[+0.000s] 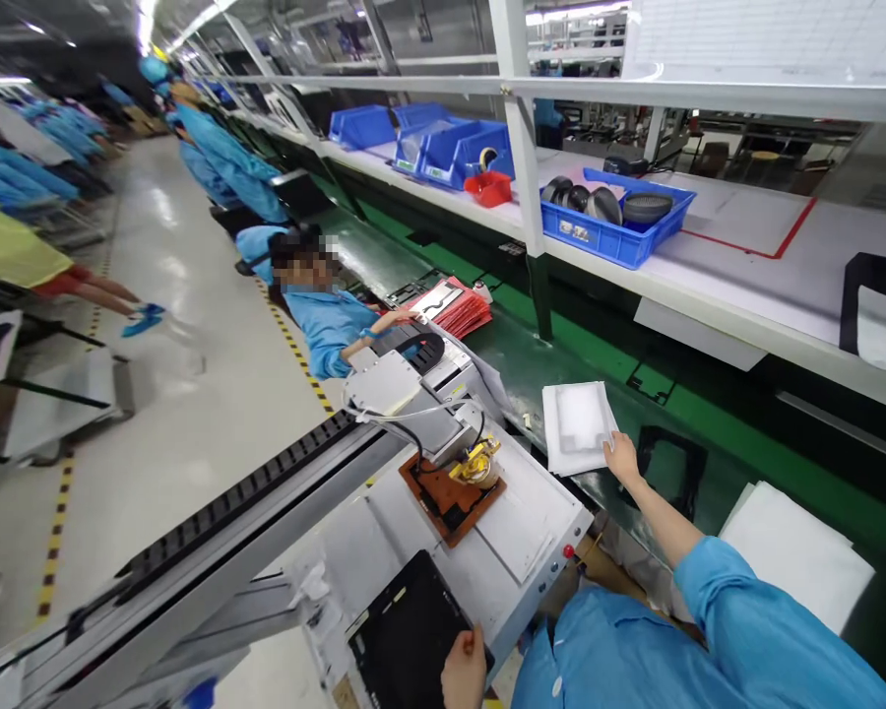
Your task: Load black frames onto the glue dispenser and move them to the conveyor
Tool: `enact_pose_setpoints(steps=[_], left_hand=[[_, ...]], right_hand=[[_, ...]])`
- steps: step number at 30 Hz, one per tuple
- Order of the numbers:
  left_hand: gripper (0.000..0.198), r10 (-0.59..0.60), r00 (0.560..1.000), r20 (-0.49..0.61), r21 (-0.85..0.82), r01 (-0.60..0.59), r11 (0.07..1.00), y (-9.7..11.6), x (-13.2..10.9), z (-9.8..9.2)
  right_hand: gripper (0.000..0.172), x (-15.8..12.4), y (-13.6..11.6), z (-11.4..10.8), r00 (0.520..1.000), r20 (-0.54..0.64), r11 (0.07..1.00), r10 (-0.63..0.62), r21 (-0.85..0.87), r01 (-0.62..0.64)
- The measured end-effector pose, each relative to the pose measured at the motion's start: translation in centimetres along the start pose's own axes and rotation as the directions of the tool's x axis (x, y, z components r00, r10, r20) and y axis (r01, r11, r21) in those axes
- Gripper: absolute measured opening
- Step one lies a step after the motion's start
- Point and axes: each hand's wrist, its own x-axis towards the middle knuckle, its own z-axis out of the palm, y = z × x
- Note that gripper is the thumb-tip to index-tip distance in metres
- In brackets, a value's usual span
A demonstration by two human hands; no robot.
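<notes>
My right hand (620, 459) reaches forward and grips the near right corner of a white packing sheet (580, 423), which lies in a small stack on the green bench. At the bottom, my left hand (465, 672) is closed at the right edge of a flat black panel (406, 630). The panel rests tilted in view beside the machine table (521, 522). On that table an orange-brown fixture plate (432, 502) carries a dark piece, under a yellow-and-brass machine head (477, 463).
A larger pile of white sheets (797, 551) lies right of my arm, near a black frame (671, 468). Red buttons and knobs (568, 551) edge the machine table. A co-worker (325, 315) sits beyond, by red sheets (462, 313). The shelf holds a blue bin (598, 236).
</notes>
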Motion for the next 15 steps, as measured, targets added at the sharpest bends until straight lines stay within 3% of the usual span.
enact_pose_setpoints(steps=[4,9,15], left_hand=[[0.05,-0.021,0.999,-0.045,-0.116,0.016,0.993,0.1,-2.0,2.9],[0.061,-0.045,0.993,-0.113,-0.208,0.021,0.978,1.5,-3.6,6.0],[0.064,0.064,0.995,-0.079,-0.264,-0.083,0.961,5.5,-4.6,5.7]], right_hand=[[0.056,3.6,-0.5,0.9,0.99,0.065,0.992,0.123,-0.024,-0.122],[0.053,5.5,-0.6,1.8,0.972,0.128,0.979,0.197,0.021,-0.202],[0.029,6.3,-1.1,1.5,0.97,0.167,0.978,0.178,0.082,-0.194]])
